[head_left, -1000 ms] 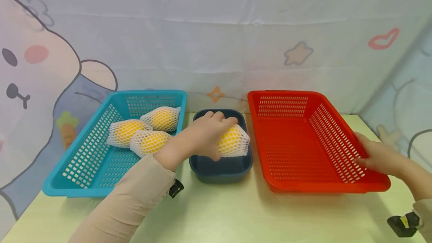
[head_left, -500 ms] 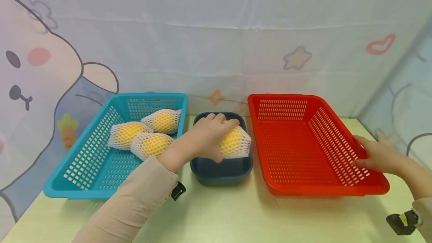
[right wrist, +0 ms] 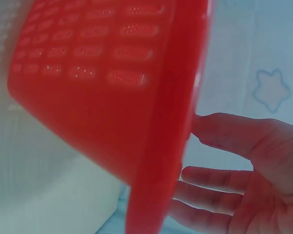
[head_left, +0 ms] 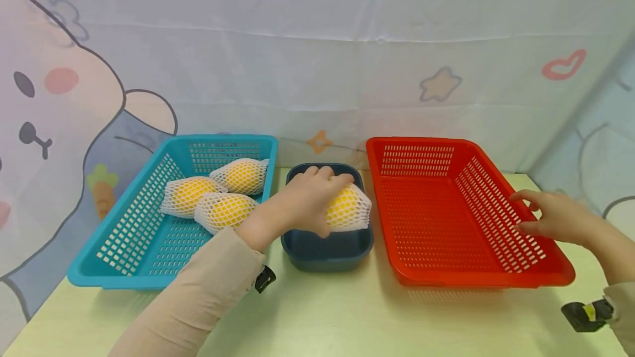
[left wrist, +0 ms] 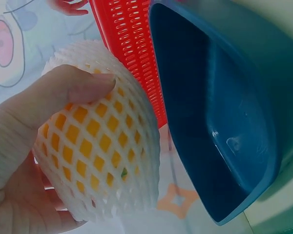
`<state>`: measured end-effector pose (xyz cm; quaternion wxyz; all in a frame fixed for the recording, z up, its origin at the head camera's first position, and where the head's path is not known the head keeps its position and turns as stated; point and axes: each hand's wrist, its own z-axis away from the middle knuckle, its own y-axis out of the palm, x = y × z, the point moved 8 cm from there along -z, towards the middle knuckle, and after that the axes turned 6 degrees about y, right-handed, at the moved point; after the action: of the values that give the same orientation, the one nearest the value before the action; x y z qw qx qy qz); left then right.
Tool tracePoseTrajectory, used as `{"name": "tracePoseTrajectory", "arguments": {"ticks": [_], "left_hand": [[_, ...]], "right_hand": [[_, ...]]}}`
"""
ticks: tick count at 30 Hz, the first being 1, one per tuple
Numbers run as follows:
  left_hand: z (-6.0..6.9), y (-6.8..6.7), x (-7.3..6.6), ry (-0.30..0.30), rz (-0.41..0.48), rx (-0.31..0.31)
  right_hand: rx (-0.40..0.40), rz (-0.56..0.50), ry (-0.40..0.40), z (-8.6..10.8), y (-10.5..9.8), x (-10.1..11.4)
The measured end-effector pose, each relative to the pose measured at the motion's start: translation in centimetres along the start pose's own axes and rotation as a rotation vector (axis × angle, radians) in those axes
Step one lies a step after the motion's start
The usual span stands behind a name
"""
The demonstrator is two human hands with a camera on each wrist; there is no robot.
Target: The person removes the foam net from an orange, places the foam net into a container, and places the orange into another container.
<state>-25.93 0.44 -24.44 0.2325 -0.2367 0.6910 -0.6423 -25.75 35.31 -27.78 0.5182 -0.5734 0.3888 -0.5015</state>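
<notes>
In the head view my left hand (head_left: 310, 200) grips a yellow fruit in a white foam net (head_left: 349, 208) above the dark blue tub (head_left: 327, 263). The left wrist view shows the thumb across the netted fruit (left wrist: 100, 146), with fingers under it and the blue tub (left wrist: 249, 122) beside it; the fruit's kind is not clear. My right hand (head_left: 563, 219) is at the right rim of the red basket (head_left: 446, 279), fingers loosely bent over the edge. From the right wrist, the thumb and fingers of the right hand (right wrist: 268, 170) appear spread by the red rim (right wrist: 173, 122).
A turquoise basket (head_left: 134, 281) on the left holds 3 more netted yellow fruits (head_left: 225, 212). All containers stand on a pale yellow-green table (head_left: 327, 313). Behind it hangs a printed curtain (head_left: 317, 59). Black wrist-camera mounts stick out below both sleeves.
My right hand has loosened from the red basket's rim, its fingers lifting and arching. The left hand keeps its grip on the netted fruit above the tub, almost still.
</notes>
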Motion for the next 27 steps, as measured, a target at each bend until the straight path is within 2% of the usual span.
{"name": "tracePoseTrajectory", "arguments": {"ticks": [4, 12, 17, 27], "left_hand": [[0.0, 0.0, 0.0, -0.005, 0.001, -0.002], [-0.2, 0.0, 0.1, -0.012, 0.009, 0.003], [-0.2, 0.1, 0.0, -0.002, 0.006, -0.002], [-0.3, 0.2, -0.1, -0.006, 0.018, -0.008]], "right_hand": [[-0.022, 0.015, -0.014, -0.2, -0.4, 0.6], [-0.16, 0.021, -0.097, -0.3, -1.3, 2.5], [-0.215, -0.008, -0.128, -0.7, -1.8, 3.5], [-0.249, -0.034, -0.157, -1.2, -2.1, 5.0]]}}
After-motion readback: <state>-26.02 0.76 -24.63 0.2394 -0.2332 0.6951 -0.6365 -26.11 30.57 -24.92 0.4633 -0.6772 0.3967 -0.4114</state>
